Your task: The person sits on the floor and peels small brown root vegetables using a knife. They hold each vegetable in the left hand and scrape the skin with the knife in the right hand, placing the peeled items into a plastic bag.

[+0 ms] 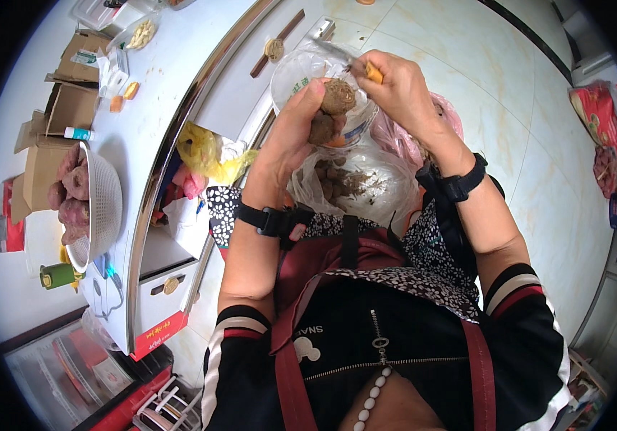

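My left hand (295, 121) holds a brown, rough-skinned root vegetable (339, 97), with a second brown one (321, 128) against the palm below it. My right hand (394, 83) grips the yellow handle (374, 73) of a knife, whose blurred blade (332, 51) points up and left, just above the root. Under both hands stands a bucket (289, 75) lined with clear plastic. Nearer to me, an open clear plastic bag (389, 188) holds several brown roots and dark peelings or fibres. A pink plastic bag (389, 132) lies partly behind my right forearm.
On the counter (141, 97) at the left stand a white plastic basket (106, 204) of reddish-purple tubers (76, 183), cardboard boxes (71, 108) and a green container (56, 276). A yellow plastic bag (198, 145) hangs at the open cabinet. Red packages (599, 113) are at the far right.
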The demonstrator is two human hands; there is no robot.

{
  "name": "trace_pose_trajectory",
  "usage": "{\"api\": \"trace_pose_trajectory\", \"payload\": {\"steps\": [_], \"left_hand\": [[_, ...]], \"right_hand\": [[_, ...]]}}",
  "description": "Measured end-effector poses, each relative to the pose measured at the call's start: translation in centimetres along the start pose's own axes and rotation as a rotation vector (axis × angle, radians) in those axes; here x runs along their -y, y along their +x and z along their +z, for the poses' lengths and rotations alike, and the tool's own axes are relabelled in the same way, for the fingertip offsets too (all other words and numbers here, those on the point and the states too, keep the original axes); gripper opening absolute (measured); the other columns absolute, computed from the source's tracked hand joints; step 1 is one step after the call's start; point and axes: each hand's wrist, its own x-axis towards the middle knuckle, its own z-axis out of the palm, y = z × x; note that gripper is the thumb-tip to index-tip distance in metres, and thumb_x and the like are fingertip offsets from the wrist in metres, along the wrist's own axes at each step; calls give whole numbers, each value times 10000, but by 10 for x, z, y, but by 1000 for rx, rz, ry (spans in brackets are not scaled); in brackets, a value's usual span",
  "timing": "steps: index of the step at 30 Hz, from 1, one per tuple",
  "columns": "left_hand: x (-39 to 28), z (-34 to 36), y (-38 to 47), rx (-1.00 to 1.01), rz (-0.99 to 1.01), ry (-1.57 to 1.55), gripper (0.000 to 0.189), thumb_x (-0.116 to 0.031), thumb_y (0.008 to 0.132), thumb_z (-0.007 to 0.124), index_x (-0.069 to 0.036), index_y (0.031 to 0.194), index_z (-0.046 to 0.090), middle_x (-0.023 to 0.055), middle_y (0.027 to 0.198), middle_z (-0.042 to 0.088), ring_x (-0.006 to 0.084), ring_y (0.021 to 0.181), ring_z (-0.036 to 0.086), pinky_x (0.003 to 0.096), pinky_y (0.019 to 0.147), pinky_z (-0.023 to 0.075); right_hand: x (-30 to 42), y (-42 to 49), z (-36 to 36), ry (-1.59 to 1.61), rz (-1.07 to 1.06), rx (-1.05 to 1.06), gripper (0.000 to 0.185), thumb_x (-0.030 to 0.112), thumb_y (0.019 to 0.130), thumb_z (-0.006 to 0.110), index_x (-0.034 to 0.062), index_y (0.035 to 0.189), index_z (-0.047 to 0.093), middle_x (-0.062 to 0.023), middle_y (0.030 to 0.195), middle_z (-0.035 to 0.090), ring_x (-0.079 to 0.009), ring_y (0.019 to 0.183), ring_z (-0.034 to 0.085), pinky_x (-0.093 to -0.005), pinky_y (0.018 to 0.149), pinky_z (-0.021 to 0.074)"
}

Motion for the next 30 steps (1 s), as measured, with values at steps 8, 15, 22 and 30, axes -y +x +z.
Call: {"api": "trace_pose_trajectory", "payload": {"steps": [8, 15, 22, 30], "left_hand": [[1, 1, -3, -40, 39, -21, 519, -516, 919, 437, -28, 1085, 504, 55, 829, 568, 141, 674, 545, 264, 607, 447], [4, -6, -1, -41, 14, 168, 555, -538, 877, 508, -25, 1089, 523, 42, 855, 575, 117, 711, 546, 248, 619, 448], [1, 3, -2, 23, 79, 119, 575, -546, 852, 545, -27, 1099, 522, 28, 868, 580, 96, 720, 540, 237, 632, 450], [-2, 2, -5, -32, 58, 264, 477, -469, 879, 551, -49, 1103, 525, -10, 870, 576, 55, 704, 510, 189, 615, 422]], "right_hand": [[11, -1, -7, 550, 310, 165, 188, 179, 852, 656, -2, 900, 642, 21, 738, 581, -68, 614, 527, -201, 582, 436], [9, -3, -8, 166, -50, 127, 150, 181, 816, 642, 36, 854, 628, -64, 649, 564, -148, 591, 532, -284, 561, 438], [4, 4, -11, 271, 383, 44, 191, 196, 850, 643, 14, 903, 616, 10, 694, 560, -83, 607, 500, -224, 555, 412], [10, -6, -10, 321, 45, 153, 128, 137, 826, 635, 27, 889, 625, -27, 701, 570, -117, 677, 539, -254, 617, 440]]}}
